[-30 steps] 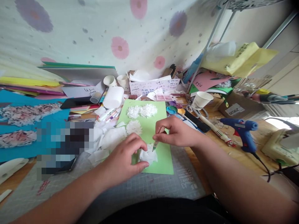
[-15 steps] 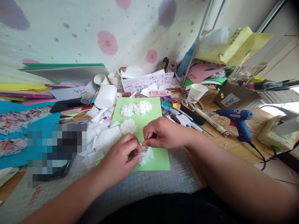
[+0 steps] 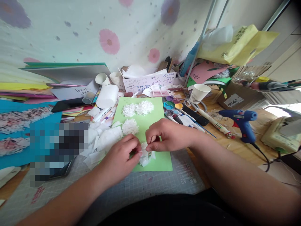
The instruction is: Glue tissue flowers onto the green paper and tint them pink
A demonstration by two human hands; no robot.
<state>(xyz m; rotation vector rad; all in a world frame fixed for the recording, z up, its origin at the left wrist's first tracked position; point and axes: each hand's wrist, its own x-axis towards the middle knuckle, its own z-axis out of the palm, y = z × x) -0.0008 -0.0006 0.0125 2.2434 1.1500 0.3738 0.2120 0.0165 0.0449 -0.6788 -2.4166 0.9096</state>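
Observation:
A light green sheet of paper (image 3: pixel 154 122) lies on the grey cutting mat (image 3: pixel 185 179). Ruffled white tissue-paper clusters (image 3: pixel 145 107) are on its upper part, and another white cluster (image 3: pixel 130 126) sits lower at the left. Near the bottom of the sheet is a partly formed cluster of white tissue paper (image 3: pixel 144 160). My left hand (image 3: pixel 127 152) pinches a piece of white tissue at this cluster's left edge. Just above it, my right hand (image 3: pixel 161 138) is closed with thumb and finger together; what it grips is hidden by the fingers.
Loose white tissue pieces (image 3: pixel 109 138) are heaped left of the sheet. A phone-like dark object, partly blurred, lies further left. Paint pots (image 3: pixel 168 105), pens and a paper cup (image 3: pixel 199 93) stand at right, with a blue glue gun (image 3: pixel 244 122) beyond.
My right hand has moved slightly right and away from my left fingers, showing more of the lower cluster between them. The view has shifted a little.

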